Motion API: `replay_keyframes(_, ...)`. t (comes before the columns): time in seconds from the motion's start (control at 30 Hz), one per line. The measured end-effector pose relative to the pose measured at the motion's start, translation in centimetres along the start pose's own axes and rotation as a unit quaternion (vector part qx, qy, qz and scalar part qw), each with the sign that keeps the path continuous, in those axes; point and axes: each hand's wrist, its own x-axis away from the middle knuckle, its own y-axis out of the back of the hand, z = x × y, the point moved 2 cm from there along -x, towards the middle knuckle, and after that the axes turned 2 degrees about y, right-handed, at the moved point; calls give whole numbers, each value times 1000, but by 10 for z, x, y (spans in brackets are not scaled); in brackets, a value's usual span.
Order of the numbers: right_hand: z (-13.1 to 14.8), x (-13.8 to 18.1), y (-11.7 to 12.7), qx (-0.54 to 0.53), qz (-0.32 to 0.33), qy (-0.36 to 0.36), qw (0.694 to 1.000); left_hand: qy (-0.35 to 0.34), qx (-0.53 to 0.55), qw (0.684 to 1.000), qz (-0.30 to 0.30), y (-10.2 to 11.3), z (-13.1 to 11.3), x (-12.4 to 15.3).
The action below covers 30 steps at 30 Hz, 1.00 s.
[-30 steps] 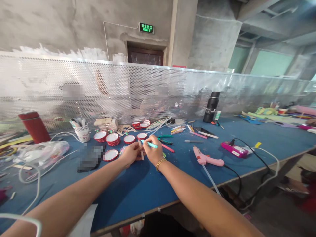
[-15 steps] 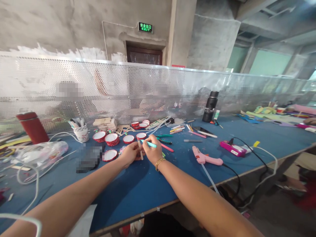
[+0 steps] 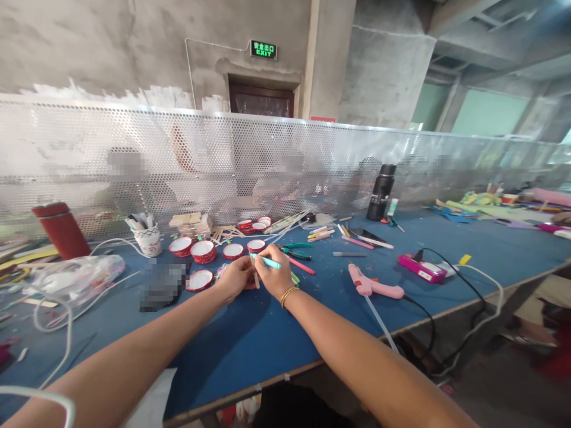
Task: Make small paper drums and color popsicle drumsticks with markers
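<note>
My left hand (image 3: 235, 276) rests on the blue table (image 3: 250, 339) with its fingers closed on a thin wooden stick (image 3: 256, 278) that lies between both hands. My right hand (image 3: 273, 276) is closed round a turquoise pen (image 3: 269, 261), whose tip sits on the stick's upper end. A gold bracelet (image 3: 289, 293) circles my right wrist. Several red-rimmed round lids (image 3: 203, 250) lie just beyond my hands, one (image 3: 200, 279) beside my left hand.
A pink glue gun (image 3: 373, 288) with its cable lies to the right, near a magenta device (image 3: 422, 268). A black flask (image 3: 380, 192), a red flask (image 3: 60, 229), a cup of pens (image 3: 147, 238), a plastic bag (image 3: 75, 276) and a perforated metal screen (image 3: 285, 166) stand around.
The wooden stick has slid down, so less of it shows above my fingers. My right hand and the pen have shifted slightly. My left hand stays where it was.
</note>
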Motion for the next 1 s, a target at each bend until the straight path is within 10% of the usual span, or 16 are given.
replay_keyframes(1.0,-5,-2,3,27,-28,-23,999,24,2,1000,-16,-4,-5,4)
